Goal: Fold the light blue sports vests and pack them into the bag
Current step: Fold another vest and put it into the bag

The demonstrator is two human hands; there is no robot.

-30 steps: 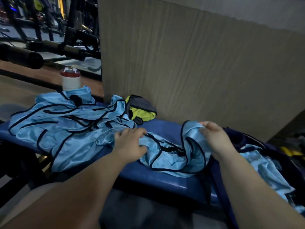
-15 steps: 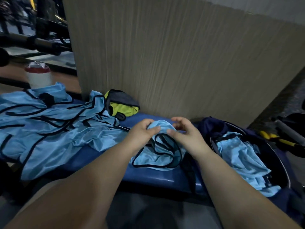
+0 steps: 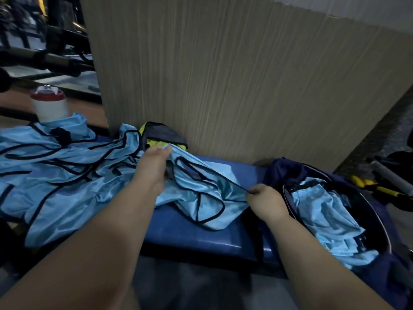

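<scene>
Right now both hands are on one light blue vest [image 3: 201,189] spread across the middle of the blue padded desk [image 3: 201,238]. The left hand [image 3: 154,166] has its fingers curled round the vest's upper edge, near the back of the desk, holding that edge a bit off the surface. The right hand [image 3: 266,202] is lower and nearer to me, pinching the black-trimmed edge of the same vest between thumb and fingers, just beside the bag. The cloth runs fairly taut between the two hands. The rest sags in folds onto the desk, with the black-piped armholes showing.

Off to the left there's a whole heap of vests [image 3: 55,171], the same light blue with black piping. They're all crumpled and overlapping, and they hang over the desk's front edge. At the right end is the navy bag [image 3: 281,173], wide open. I can't tell if it sits on the desk or just beside it. A packed vest [image 3: 324,211] lies inside it, looking more bunched than flat.

Other bits:
- A yellow-green and grey pouch-looking thing [image 3: 161,133] sits against the wood-grain panel [image 3: 223,86], behind the left hand.
- A white tub with a red lid [image 3: 49,106] stands behind the heap.
- A yellow-handled tool [image 3: 380,191] lies past the bag.
- Dark gym gear [image 3: 44,59] is in the top left, too blurry to name.
</scene>
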